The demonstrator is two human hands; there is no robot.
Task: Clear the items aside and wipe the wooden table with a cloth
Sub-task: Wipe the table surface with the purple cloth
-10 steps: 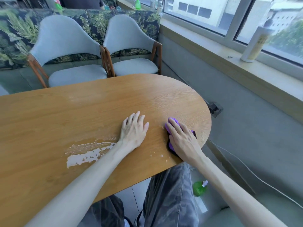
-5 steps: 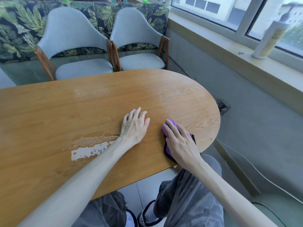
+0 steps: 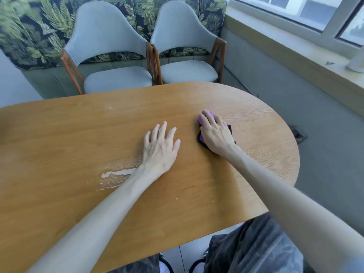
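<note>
The wooden table (image 3: 59,134) fills the middle of the view, with a rounded end at the right. My right hand (image 3: 215,134) presses flat on a purple cloth (image 3: 208,115) with a dark edge, near that rounded end. Most of the cloth is hidden under the hand. My left hand (image 3: 160,148) lies flat on the wood just left of it, fingers spread, holding nothing. A pale worn patch (image 3: 116,174) in the finish sits by my left wrist.
Two grey chairs (image 3: 110,48) (image 3: 183,42) stand at the table's far side, in front of a leaf-patterned sofa (image 3: 29,26). A window sill (image 3: 295,50) runs along the right, with a white object (image 3: 357,62) on it. My legs are below the near edge.
My right hand has slid the cloth away from the near edge, further onto the table. The view has tilted down and closer. My left hand stays flat in place.
</note>
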